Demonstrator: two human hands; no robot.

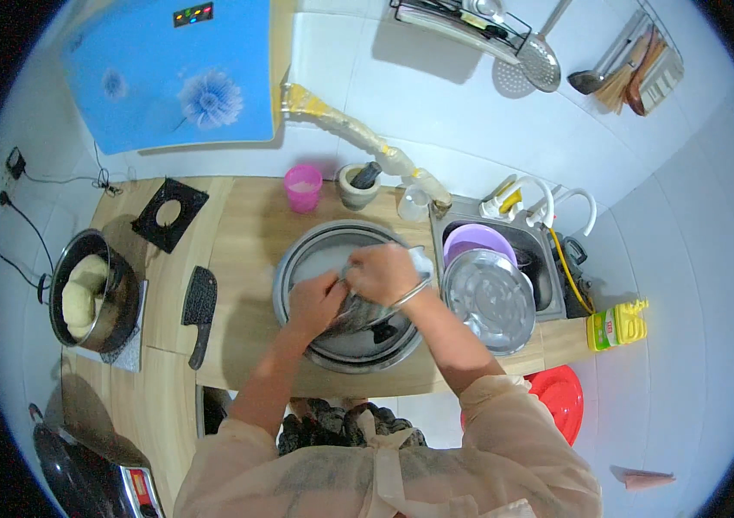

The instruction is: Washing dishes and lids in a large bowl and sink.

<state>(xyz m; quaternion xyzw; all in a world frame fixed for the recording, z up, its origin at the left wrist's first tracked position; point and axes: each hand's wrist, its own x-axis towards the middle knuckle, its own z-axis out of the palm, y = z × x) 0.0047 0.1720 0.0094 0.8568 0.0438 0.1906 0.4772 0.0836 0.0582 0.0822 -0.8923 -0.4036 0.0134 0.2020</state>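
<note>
Both my hands are over a wide round metal basin (354,366) on the wooden worktop, close together above its middle. My left hand (317,303) has its fingers bent at the edge of a dark, blurred item in or over the basin. My right hand (383,272), with a bangle at the wrist, is curled just beside it, higher up. What the fingers hold is mostly hidden. Some pale, whitish stuff shows in the basin. A black cleaver (200,304) lies left of the basin. Behind it stand a pink cup (303,196) and a stone mortar (355,197) with its pestle.
At the left a metal pot (108,311) holds pale dough-like lumps, near a black square stand (160,226). To the right, a metal lid or bowl (489,301) and a purple basin (477,239) overlap the sink (545,285). A yellow bottle (616,327) stands beyond.
</note>
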